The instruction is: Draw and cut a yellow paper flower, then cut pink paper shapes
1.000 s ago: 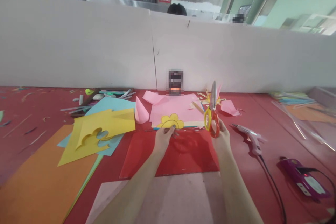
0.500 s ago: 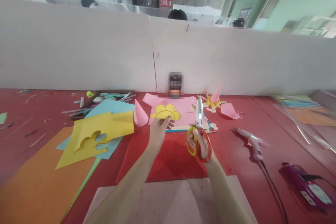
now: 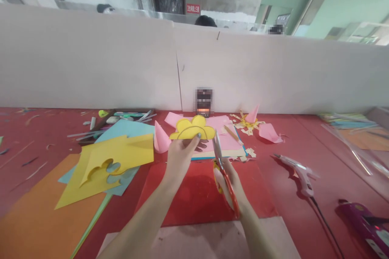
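Note:
Between thumb and fingers, my left hand (image 3: 185, 149) pinches a yellow scalloped paper piece (image 3: 192, 128) with a curved line drawn on it. My right hand (image 3: 228, 176) has its fingers in the handles of red-and-yellow scissors (image 3: 219, 153). The scissor blades point up, beside the right end of the yellow piece. Under and behind both hands lie pink paper sheets (image 3: 217, 129) and a red sheet (image 3: 194, 194). A pink paper cone (image 3: 161, 137) stands left of my left hand.
Left are cut yellow paper (image 3: 127, 149), orange paper (image 3: 33, 218) and a pen tray (image 3: 99, 131). Right are a glue gun (image 3: 299, 172), a purple device (image 3: 363, 222) and a pink cone on a yellow ring (image 3: 251, 116). A white partition (image 3: 91, 60) stands behind, heads beyond it.
The yellow piece has come up nearer the view in my left hand. The scissors have moved left toward it and turned edge-on. The whole view has shifted slightly.

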